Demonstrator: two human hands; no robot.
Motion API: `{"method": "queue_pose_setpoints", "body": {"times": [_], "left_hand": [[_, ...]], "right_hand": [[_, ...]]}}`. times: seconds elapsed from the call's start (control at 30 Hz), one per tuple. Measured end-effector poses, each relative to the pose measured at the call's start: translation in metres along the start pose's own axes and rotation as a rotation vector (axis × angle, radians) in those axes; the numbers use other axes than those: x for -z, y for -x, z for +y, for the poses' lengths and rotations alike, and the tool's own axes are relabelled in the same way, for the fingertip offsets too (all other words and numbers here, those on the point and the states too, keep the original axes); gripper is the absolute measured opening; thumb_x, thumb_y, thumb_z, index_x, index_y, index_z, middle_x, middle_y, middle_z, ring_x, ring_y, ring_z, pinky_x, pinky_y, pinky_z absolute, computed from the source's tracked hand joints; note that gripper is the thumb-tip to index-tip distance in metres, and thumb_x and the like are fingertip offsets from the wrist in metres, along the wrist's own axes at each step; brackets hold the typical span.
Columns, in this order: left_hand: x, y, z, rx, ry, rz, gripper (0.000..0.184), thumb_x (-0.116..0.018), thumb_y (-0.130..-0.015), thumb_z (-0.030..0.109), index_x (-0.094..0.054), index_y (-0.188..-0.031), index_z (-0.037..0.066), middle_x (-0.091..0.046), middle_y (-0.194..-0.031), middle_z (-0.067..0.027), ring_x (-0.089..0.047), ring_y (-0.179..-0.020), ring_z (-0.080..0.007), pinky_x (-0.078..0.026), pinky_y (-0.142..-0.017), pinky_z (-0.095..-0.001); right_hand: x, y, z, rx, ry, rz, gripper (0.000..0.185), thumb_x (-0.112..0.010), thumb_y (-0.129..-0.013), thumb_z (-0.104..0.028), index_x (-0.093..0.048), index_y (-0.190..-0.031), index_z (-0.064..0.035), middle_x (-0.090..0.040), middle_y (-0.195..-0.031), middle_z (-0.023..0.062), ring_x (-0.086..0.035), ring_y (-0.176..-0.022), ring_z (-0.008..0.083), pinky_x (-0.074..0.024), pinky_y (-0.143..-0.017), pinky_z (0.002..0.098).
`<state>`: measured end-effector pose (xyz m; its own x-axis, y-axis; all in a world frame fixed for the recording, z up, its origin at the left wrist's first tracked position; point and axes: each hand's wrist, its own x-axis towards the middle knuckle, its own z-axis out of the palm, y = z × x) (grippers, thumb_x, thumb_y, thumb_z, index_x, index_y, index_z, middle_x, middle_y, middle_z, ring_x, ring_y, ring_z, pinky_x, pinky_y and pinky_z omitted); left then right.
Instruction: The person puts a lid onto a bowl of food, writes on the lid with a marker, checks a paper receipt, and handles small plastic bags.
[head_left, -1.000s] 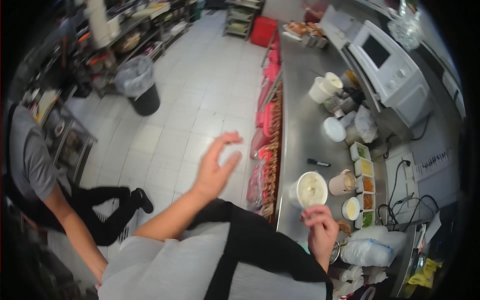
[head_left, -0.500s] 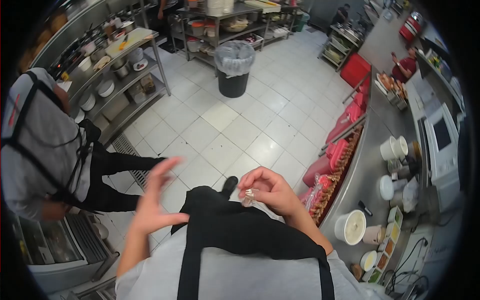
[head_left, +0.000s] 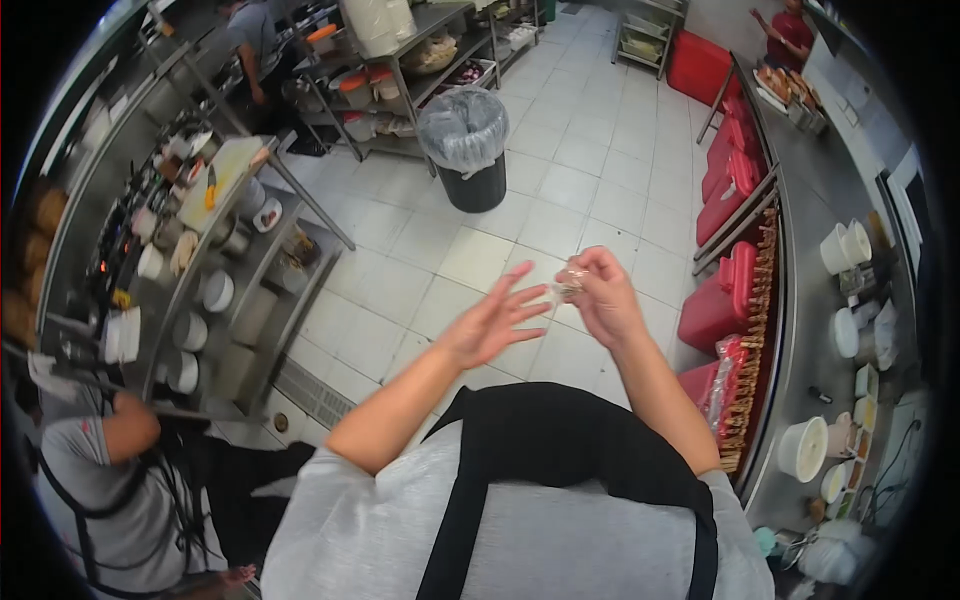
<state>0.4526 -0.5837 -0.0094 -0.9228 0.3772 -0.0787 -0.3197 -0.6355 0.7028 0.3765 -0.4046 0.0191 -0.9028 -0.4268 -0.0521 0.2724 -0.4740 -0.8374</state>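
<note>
My right hand [head_left: 606, 300] is raised over the floor, its fingertips pinching a small, clear, crumpled piece of plastic [head_left: 571, 284]. Just left of it is my left hand [head_left: 498, 322], fingers spread and holding nothing, the fingertips close to the plastic. Whether they touch it I cannot tell. Beyond both hands a black bin [head_left: 473, 188] with a clear liner stands on the tiles. On the steel counter at the right sits a white tub [head_left: 803, 449] with pale contents, near a black marker [head_left: 820, 395].
A co-worker [head_left: 110, 490] in a grey shirt is close at the lower left. Steel shelving with a cutting board [head_left: 228, 182] runs along the left. Red containers [head_left: 722, 300] line the right counter's side. Two other people are farther back.
The view has swung left, away from the counter. My right hand has left the white tub and now holds the plastic near the bin. My left hand has come close beside it.
</note>
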Motion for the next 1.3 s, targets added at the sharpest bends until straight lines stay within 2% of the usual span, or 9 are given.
{"method": "queue_pose_setpoints", "body": {"times": [0.23,0.5,0.6,0.77,0.83,0.97,1.17,1.27,1.3], "left_hand": [[0.071,-0.039,-0.018,-0.243,0.252,0.730,0.032,-0.030,-0.100,0.022,-0.045,-0.115,-0.002,-0.052,-0.111,-0.0122,-0.051,-0.104,-0.0212,-0.042,-0.092,-0.0340],[0.155,-0.092,0.060,-0.374,0.411,0.657,0.027,-0.034,-0.099,0.023,-0.048,-0.106,0.001,-0.056,-0.105,-0.0102,-0.054,-0.098,-0.0206,-0.044,-0.090,-0.0340],[0.153,-0.141,0.090,-0.334,0.210,0.535,0.026,-0.035,-0.099,0.024,-0.050,-0.104,0.003,-0.057,-0.104,-0.0099,-0.054,-0.098,-0.0200,-0.044,-0.087,-0.0336],[0.195,-0.247,0.129,-0.368,-1.302,0.743,0.023,-0.041,-0.094,0.022,-0.051,-0.089,0.001,-0.055,-0.067,-0.0161,-0.055,-0.062,-0.0343,-0.044,-0.058,-0.0403],[0.210,-0.288,0.136,-0.396,-1.273,0.714,0.023,-0.041,-0.095,0.021,-0.051,-0.090,0.002,-0.056,-0.068,-0.0164,-0.056,-0.062,-0.0337,-0.044,-0.058,-0.0399],[0.211,-0.358,0.160,-0.436,-1.001,0.732,0.023,-0.040,-0.096,0.021,-0.051,-0.090,0.001,-0.057,-0.069,-0.0165,-0.059,-0.063,-0.0301,-0.045,-0.057,-0.0370],[0.211,-0.474,0.236,-0.609,-0.936,0.555,0.019,-0.043,-0.094,0.017,-0.049,-0.086,0.002,-0.055,-0.068,-0.0103,-0.056,-0.061,-0.0218,-0.043,-0.056,-0.0325],[0.245,-0.517,0.255,-0.515,-0.900,0.521,0.017,-0.043,-0.094,0.017,-0.049,-0.085,0.003,-0.050,-0.064,-0.0060,-0.050,-0.057,-0.0153,-0.040,-0.053,-0.0292],[0.253,-0.527,0.262,-0.433,-0.821,0.502,0.017,-0.044,-0.094,0.017,-0.049,-0.085,0.004,-0.045,-0.061,-0.0017,-0.043,-0.055,-0.0088,-0.037,-0.051,-0.0255]], "right_hand": [[-0.039,-0.060,0.118,0.698,1.089,-0.187,0.013,-0.062,-0.070,-0.002,-0.057,-0.081,-0.0071,-0.059,-0.083,0.0069,-0.058,-0.074,0.0248,-0.0487,-0.062,0.0321],[-0.059,-0.188,0.117,0.883,1.116,-0.481,0.027,-0.063,-0.071,-0.009,-0.060,-0.098,-0.0073,-0.051,-0.118,0.0141,-0.046,-0.113,0.0351,-0.0384,-0.092,0.0445],[-0.049,-0.263,0.080,0.765,1.248,-0.050,0.038,-0.067,-0.070,-0.013,-0.057,-0.106,-0.0087,-0.044,-0.127,0.0149,-0.038,-0.121,0.0376,-0.0309,-0.096,0.0522],[0.000,-0.360,0.048,0.683,1.474,-0.307,0.054,-0.072,-0.065,-0.018,-0.052,-0.114,-0.0118,-0.041,-0.131,0.0151,-0.034,-0.124,0.0394,-0.0269,-0.098,0.0525],[0.024,-0.395,0.055,0.579,1.404,-0.450,0.050,-0.070,-0.071,-0.014,-0.049,-0.117,-0.0132,-0.045,-0.126,0.0108,-0.041,-0.120,0.0311,-0.0331,-0.095,0.0474],[0.042,-0.451,0.043,-0.569,0.073,-0.137,0.035,-0.055,-0.082,-0.003,-0.047,-0.115,-0.0147,-0.049,-0.108,0.0005,-0.047,-0.102,0.0149,-0.0394,-0.086,0.0373],[0.064,-0.540,-0.013,-0.235,-0.257,0.037,0.022,-0.054,-0.080,-0.001,-0.054,-0.100,-0.0108,-0.054,-0.100,0.0014,-0.050,-0.094,0.0128,-0.0413,-0.078,0.0331],[0.093,-0.580,-0.020,0.082,0.399,-0.045,0.010,-0.051,-0.083,0.000,-0.057,-0.086,-0.0060,-0.057,-0.094,0.0032,-0.053,-0.085,0.0114,-0.0438,-0.068,0.0265],[0.098,-0.594,-0.030,-0.142,0.323,-0.105,0.011,-0.049,-0.085,-0.001,-0.060,-0.085,-0.0016,-0.059,-0.097,0.0059,-0.057,-0.085,0.0122,-0.0462,-0.065,0.0226]]}}
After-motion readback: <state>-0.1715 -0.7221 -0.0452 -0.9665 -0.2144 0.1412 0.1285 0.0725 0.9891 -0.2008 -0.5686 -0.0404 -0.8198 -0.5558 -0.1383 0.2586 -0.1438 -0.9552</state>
